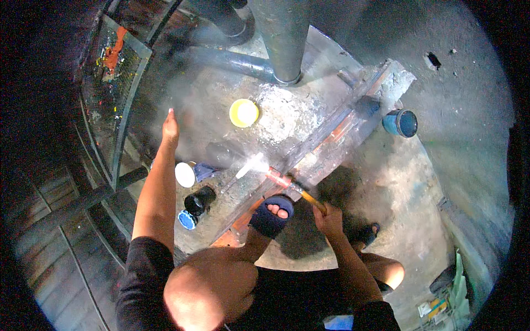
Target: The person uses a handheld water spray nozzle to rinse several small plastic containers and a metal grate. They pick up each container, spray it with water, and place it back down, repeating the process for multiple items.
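A long, slim tool with a yellow-orange handle, dark collar and reddish head [298, 190] slants forward and leftward from the right hand [329, 220], gripped at its near end; white glare blurs its far tip.

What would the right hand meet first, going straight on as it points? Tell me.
Beyond the tool it grips, the right hand would probably meet the beam first, though depth is unclear and it might pass above.
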`<control>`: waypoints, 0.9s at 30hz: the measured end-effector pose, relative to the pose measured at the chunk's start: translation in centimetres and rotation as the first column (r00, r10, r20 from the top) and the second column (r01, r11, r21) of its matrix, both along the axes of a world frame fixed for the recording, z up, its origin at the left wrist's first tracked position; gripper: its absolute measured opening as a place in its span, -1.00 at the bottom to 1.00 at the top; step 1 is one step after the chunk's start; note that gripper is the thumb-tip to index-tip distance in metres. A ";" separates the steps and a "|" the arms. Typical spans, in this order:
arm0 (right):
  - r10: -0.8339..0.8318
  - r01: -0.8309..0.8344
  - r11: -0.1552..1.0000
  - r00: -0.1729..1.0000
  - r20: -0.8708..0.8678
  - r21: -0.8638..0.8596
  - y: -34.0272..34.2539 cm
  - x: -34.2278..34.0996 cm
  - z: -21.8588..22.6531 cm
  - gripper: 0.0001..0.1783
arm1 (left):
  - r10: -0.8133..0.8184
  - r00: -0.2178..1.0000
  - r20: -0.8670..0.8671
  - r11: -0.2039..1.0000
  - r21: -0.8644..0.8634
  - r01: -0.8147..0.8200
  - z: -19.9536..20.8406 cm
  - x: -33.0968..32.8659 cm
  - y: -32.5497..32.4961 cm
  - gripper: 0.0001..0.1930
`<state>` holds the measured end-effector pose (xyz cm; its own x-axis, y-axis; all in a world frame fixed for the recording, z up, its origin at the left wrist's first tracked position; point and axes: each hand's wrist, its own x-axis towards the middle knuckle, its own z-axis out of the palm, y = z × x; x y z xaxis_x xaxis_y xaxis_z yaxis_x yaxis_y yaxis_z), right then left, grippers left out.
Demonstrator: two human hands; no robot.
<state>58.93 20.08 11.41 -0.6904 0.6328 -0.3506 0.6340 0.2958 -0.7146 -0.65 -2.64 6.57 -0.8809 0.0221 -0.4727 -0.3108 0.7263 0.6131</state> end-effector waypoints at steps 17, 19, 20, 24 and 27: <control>0.064 -0.124 0.927 0.982 -0.177 -0.354 4.1 -1.3 11.5 -0.60 | -0.115 0.847 0.520 0.703 0.645 -0.301 12.0 2.0 9.2 -0.22; 0.039 -0.122 0.930 0.970 -0.238 -0.346 4.1 -1.8 12.0 -0.51 | -0.093 0.862 0.499 0.717 0.634 -0.289 11.7 1.6 9.8 -0.22; 0.028 -0.117 0.942 0.962 -0.272 -0.315 4.0 -2.0 12.2 -0.48 | -0.121 0.866 0.484 0.724 0.640 -0.256 11.4 1.5 9.9 -0.20; 0.139 -0.237 0.946 0.913 -0.383 -0.223 4.0 -2.6 12.6 -0.40 | -0.101 0.869 0.485 0.731 0.628 -0.265 10.6 1.4 10.0 -0.09; 0.272 -0.335 0.916 0.923 -0.271 -0.221 4.1 -3.3 13.5 -0.40 | -0.087 0.884 0.460 0.741 0.622 -0.251 10.6 2.2 10.4 0.00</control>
<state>55.62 24.15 24.95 -0.9153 0.2881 -0.2814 0.3519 0.2326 -0.9067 1.58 7.75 17.21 -0.5971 0.4076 -0.6909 -0.6993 0.1575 0.6973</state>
